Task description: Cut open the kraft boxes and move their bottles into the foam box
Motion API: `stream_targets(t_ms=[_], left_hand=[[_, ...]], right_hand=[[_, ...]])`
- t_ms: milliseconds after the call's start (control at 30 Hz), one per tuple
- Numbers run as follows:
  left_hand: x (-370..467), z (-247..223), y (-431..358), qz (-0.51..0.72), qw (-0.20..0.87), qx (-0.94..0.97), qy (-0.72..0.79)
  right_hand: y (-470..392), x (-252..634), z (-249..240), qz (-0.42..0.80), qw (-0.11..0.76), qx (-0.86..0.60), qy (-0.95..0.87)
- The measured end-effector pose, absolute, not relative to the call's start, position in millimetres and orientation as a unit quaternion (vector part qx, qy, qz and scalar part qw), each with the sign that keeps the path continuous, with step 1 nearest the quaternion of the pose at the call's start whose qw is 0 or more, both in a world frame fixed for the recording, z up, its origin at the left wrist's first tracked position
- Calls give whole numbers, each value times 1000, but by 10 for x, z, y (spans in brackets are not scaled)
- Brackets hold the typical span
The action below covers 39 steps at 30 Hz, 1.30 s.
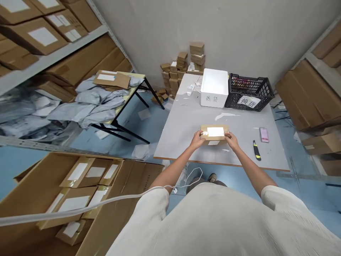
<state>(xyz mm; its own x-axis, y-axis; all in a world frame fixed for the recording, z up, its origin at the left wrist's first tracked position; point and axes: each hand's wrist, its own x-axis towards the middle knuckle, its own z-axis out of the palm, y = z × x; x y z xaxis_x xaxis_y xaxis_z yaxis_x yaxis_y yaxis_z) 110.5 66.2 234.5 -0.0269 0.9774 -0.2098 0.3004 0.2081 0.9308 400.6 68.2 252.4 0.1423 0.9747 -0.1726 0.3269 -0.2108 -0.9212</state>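
Observation:
A small cardboard box [214,131] with white labels on its top and front lies near the front edge of the grey table [181,131]. My left hand [197,139] grips its left end, and my right hand [231,139] closes round the right end. To the right of the box lie a black and yellow utility knife [256,150] and a pink flat pack [264,135]. Both are apart from my hands.
A white foam box [214,99] and a black plastic crate [239,103] stand at the table's back. On the left are a side table with grey mailing bags [90,96] and a large carton [130,177] of labelled boxes. A white cable [106,202] crosses in front of me.

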Motion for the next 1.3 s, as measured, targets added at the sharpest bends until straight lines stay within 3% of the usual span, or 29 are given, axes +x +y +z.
stream_targets(t_ms=[500, 1300], left_hand=[[1349, 2062, 995, 300, 479, 567, 599], [1515, 2222, 988, 320, 429, 508, 674]], right_hand=[[629, 4378, 2131, 372, 383, -692, -486], [945, 4579, 2290, 419, 297, -681, -522]])
